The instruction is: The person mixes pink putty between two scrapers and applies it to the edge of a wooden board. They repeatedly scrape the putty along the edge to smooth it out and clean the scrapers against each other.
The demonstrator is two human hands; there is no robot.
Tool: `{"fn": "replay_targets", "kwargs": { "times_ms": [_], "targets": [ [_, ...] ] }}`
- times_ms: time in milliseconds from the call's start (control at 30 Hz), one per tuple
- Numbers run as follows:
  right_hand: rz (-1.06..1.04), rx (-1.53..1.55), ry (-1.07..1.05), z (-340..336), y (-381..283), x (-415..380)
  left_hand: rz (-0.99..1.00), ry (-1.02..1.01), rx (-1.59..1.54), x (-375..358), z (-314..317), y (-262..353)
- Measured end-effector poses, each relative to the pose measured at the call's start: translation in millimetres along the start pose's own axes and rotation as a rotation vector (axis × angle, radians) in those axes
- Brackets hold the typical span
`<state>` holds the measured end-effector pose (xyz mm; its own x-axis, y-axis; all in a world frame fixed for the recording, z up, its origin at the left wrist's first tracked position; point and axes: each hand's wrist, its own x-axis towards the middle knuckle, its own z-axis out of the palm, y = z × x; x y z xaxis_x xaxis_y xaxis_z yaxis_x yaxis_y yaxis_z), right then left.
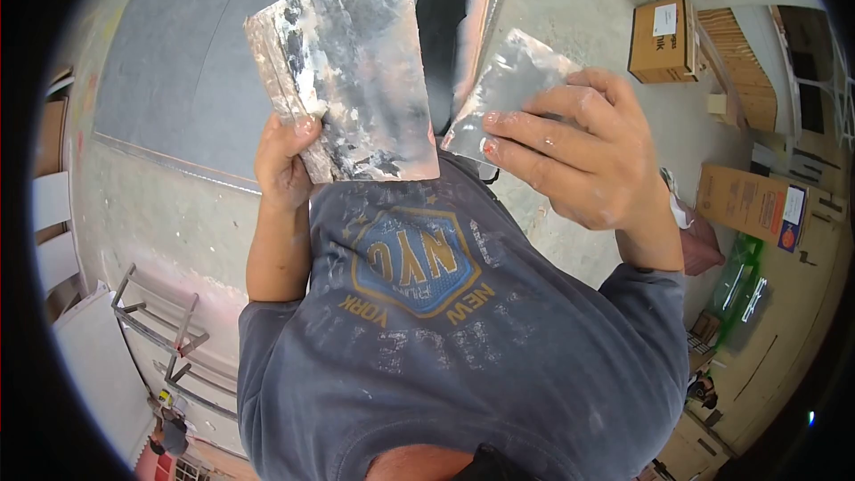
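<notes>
My left hand (287, 153) grips a large flat metal putty spreader (365, 71) by a worn strip along its left edge, thumb on the near face. White and pinkish paste is smeared over that face. In my right hand (583, 147) is a smaller metal putty spreader (512, 80), its fingers laid across the near face and pale residue along its edges. The two spreaders are held up in front of my chest, close together but with a narrow gap between them. What lies behind the large spreader is hidden.
A big dark grey panel (196, 44) lies beyond my left hand. Cardboard boxes (661, 44) stand on the concrete floor (557, 0) at right. Metal frame bars (187, 338) are at lower left, near another person (171, 436). A green object (737, 289) lies far right.
</notes>
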<state>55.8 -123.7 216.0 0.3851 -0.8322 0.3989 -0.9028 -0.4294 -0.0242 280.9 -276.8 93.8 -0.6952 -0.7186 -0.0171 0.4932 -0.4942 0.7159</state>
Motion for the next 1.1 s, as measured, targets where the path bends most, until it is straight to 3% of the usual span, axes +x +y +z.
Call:
{"fn": "replay_targets", "kwargs": {
  "times_ms": [200, 333, 433, 633, 767, 867, 1100],
  "targets": [
    [0.010, 0.071, -0.038, -4.7, 4.1, -10.1, 0.010, -0.010, 0.005, -1.4, -0.1, 0.3],
    [0.130, 0.091, 0.018, -7.2, 12.2, -7.1, 0.018, -0.042, 0.004, 1.9, 4.7, 1.2],
    [0.139, 0.150, 0.153, 6.4, 23.1, -14.3, 0.037, -0.147, -0.002, 1.7, -6.8, -3.6],
    [0.249, 0.390, 0.644, 38.9, 5.8, -11.0, 0.068, -0.044, -0.041, 3.8, 15.2, 1.6],
    [0.124, 0.253, 0.652, 47.7, -7.3, 0.8, 0.079, 0.043, -0.030, 9.6, 43.9, 7.9],
    [0.052, 0.145, 0.591, 50.0, -9.8, -2.5, 0.138, -0.087, -0.160, 10.2, 50.5, 11.7],
    [0.283, -0.171, 0.413, 14.3, 31.1, 2.4, 0.087, -0.201, -0.329, 24.9, 35.1, 18.7]
  ]
}}
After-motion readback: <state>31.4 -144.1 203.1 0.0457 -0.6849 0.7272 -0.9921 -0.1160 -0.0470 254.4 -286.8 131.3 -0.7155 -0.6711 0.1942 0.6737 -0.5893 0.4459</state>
